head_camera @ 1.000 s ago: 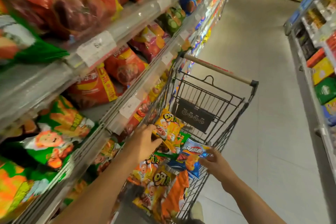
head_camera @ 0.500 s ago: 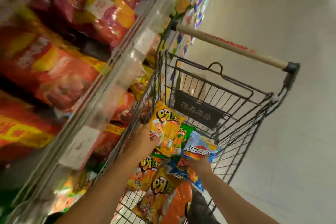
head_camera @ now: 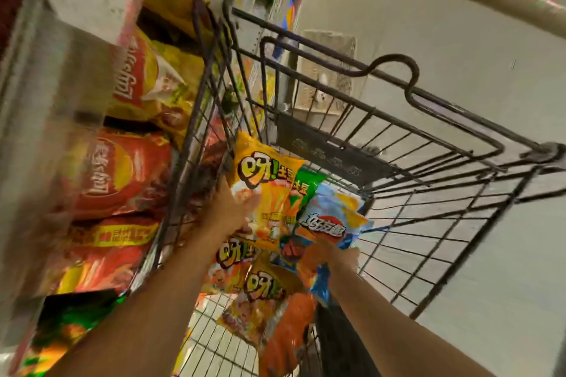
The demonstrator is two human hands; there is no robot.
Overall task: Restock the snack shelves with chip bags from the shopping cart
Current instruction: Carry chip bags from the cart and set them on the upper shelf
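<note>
Both hands are inside the shopping cart (head_camera: 398, 144), which stands against the snack shelves (head_camera: 76, 76). The left hand (head_camera: 228, 213) grips the lower left side of a yellow chip bag (head_camera: 263, 190) and holds it upright. The right hand (head_camera: 340, 257) is closed around the lower edge of a blue chip bag (head_camera: 330, 223). A green bag (head_camera: 306, 187) sits between them. More yellow bags (head_camera: 260, 294) lie below. Red bags (head_camera: 122, 174) fill the shelves.
</note>
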